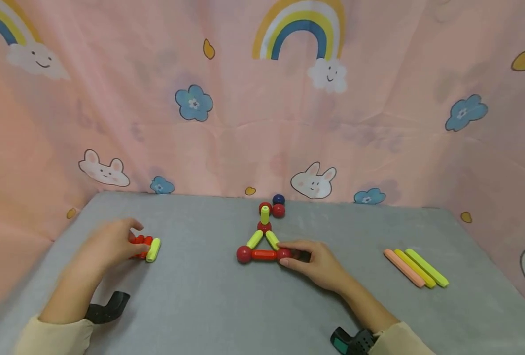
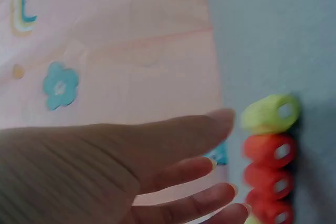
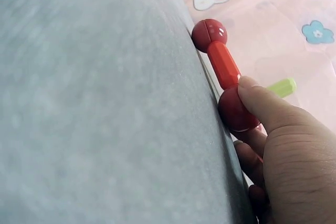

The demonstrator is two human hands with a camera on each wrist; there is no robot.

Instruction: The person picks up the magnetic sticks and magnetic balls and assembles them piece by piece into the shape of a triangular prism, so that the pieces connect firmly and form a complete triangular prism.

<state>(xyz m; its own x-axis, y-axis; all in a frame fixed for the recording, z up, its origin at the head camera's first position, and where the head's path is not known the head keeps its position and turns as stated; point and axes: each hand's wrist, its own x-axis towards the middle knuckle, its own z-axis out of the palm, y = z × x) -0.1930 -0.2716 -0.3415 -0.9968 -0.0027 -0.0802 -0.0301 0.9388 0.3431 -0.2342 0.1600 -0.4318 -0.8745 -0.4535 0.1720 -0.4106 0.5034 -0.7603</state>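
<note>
- Pinching the near right red ball (image 1: 284, 254) between thumb and fingertips, the right hand (image 1: 314, 265) has a grasp on one corner of a triangular frame (image 1: 264, 255).
- That frame lies on the grey table (image 1: 200, 301), near its middle; a red rod (image 3: 223, 65) joins the held ball to the near left red ball (image 1: 244, 254).
- Two yellow-green rods (image 1: 254, 239) slant inward from those balls to the far red ball (image 1: 264, 227), where a short yellow-green rod (image 1: 264, 215) stands up.
- Over on the left, the left hand (image 1: 111, 242) is loose, its grip released, thumb and fingers apart beside a row of short pieces.
- In that row I see red pieces (image 2: 260, 149) side by side with a yellow-green piece (image 1: 153, 250) at the end; whether the thumb touches them I can't tell.
- Behind the frame sit two loose red balls (image 1: 278, 211) and a dark blue ball (image 1: 278, 199), close together.
- Well off to the right lie three long sticks, peach (image 1: 404, 267), yellow (image 1: 415, 268) and green (image 1: 427, 267), side by side.
- A pink curtain (image 1: 244, 143) with rainbows and rabbits hangs behind the table.
</note>
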